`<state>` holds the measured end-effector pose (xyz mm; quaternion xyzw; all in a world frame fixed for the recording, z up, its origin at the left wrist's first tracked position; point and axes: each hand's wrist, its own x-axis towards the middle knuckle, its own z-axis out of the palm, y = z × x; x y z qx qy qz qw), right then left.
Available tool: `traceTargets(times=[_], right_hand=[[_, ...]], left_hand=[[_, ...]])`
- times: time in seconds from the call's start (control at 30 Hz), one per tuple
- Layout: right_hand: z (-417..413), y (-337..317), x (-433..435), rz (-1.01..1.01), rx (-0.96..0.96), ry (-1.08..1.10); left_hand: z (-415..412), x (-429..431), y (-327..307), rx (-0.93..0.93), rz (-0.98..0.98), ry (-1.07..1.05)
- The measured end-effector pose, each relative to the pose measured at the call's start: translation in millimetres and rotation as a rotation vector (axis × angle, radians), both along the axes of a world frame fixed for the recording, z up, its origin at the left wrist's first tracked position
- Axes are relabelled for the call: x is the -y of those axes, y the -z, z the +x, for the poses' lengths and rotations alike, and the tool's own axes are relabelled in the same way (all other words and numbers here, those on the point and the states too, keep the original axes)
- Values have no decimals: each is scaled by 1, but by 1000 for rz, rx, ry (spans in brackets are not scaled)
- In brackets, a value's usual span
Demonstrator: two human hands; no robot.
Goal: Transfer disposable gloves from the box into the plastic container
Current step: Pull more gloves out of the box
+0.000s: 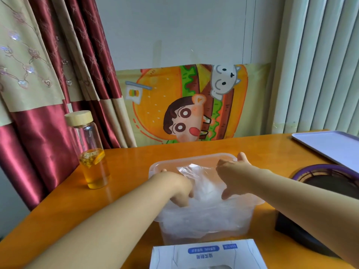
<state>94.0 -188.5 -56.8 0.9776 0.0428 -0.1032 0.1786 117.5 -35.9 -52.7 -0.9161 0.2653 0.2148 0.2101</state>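
Container: clear plastic container point(186, 158), mid-table point(126, 167).
Gloves: crumpled clear gloves point(204, 193) fill the container and bulge above its rim.
Left hand: the left hand point(178, 188) reaches in at the container's left side. Its fingers curl down and the tips are buried in the film, so a grip cannot be told.
Right hand: the right hand point(233, 172) is spread over the gloves, fingers reaching the container's far right corner, thumb stretched down.
Box: the glove box point(206, 255) lies just in front of the container, cut off by the frame.
Right of container: a purple-rimmed dark object point(330, 181), partly behind the forearm and unclear, with a pale tray point(330, 146) beyond it.
Left of container: a glass bottle point(91, 152) of amber liquid.
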Motion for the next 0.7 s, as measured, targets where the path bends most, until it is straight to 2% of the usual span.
traceTargets(times=[0.13,0.27,0.4,0.47,0.57,0.7], right_hand=[[3,12,3,-191,-26,-64],[14,21,1,-318,-63,-69],[15,24,0,-368,-106,-46],[10,23,-1,-357,-108,-36],[-1,13,-2,-289,-121,-26],[-20,-11,-8,-109,-130,18]], left_hand=[[5,0,14,-80,51,-20],[9,2,24,-128,71,-133],[0,-2,12,-2,57,73],[0,-7,11,-20,60,137],[-8,-10,0,-83,13,69],[-23,-24,-34,-94,-173,67]])
